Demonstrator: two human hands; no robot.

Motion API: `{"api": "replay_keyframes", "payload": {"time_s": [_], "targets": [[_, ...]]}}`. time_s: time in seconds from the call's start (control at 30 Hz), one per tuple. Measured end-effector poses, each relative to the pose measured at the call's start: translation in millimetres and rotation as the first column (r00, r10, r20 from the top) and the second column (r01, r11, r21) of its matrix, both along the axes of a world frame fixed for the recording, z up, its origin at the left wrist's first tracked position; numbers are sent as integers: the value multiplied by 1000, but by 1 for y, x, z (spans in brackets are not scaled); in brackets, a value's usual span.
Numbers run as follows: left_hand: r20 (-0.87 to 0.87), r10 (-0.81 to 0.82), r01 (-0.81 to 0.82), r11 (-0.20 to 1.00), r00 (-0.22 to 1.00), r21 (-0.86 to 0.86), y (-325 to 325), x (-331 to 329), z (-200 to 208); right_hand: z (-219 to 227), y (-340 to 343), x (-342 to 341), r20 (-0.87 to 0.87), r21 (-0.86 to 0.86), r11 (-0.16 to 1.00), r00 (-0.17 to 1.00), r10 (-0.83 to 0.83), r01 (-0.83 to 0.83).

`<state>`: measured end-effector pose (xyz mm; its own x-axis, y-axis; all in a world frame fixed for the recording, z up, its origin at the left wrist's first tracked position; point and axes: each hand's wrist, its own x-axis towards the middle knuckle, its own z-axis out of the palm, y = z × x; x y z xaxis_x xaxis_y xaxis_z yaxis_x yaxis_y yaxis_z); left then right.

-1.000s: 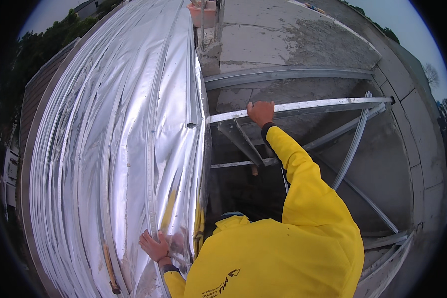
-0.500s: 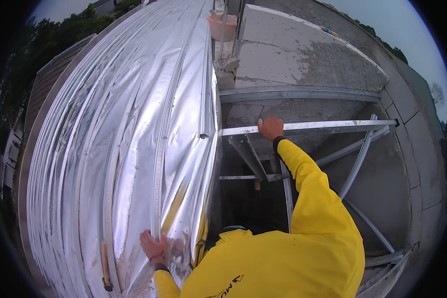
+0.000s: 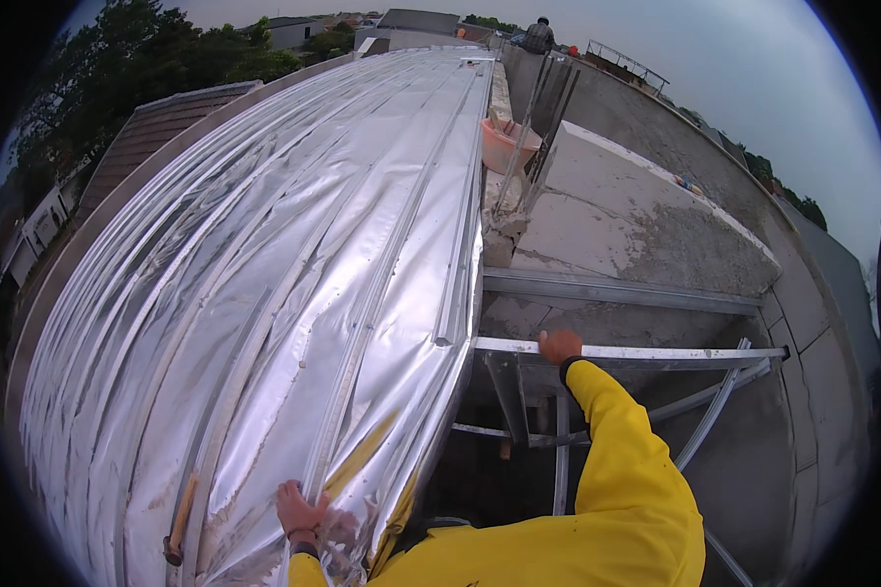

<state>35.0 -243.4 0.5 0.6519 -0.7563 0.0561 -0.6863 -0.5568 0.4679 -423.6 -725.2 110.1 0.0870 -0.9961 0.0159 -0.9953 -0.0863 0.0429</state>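
My right hand [image 3: 560, 344] is closed over the top of a silver metal truss beam [image 3: 666, 356], which spans the opening at the right. The right arm, in a yellow sleeve, stretches forward to it. Lower left, my left hand [image 3: 300, 510] lies on the shiny foil sheet [image 3: 362, 338], fingers spread, beside a raised metal batten [image 3: 335, 411]. A hammer [image 3: 183, 511] with a wooden handle rests on the foil to the left of that hand.
Below the beam, metal braces [image 3: 715, 416] cross a dark, deep opening. Grey block walls [image 3: 803, 391] border it on the right. A pinkish bucket [image 3: 508, 147] stands by upright bars farther off. Far away, a person [image 3: 538, 37] is at the wall top.
The view has tilted upward, so the far roof end and the distant person now show. Both hands keep their places on the beam and the foil.
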Motion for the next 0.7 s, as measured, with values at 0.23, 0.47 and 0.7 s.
{"api": "replay_keyframes", "payload": {"time_s": [0.23,0.47,0.7], "targets": [[-41,17,-16,1000,999,22,0,-1,3,-6,-5,-7,10,-3,999,999,51,-51],[-79,37,-33,998,996,49,-1,-1,4,-4,-1,-2,31,-31,999,999,40,-39],[-75,33,-28,997,997,68,-1,-2,8,-3,-2,0,-41,18,1000,999,4,-3]]}}
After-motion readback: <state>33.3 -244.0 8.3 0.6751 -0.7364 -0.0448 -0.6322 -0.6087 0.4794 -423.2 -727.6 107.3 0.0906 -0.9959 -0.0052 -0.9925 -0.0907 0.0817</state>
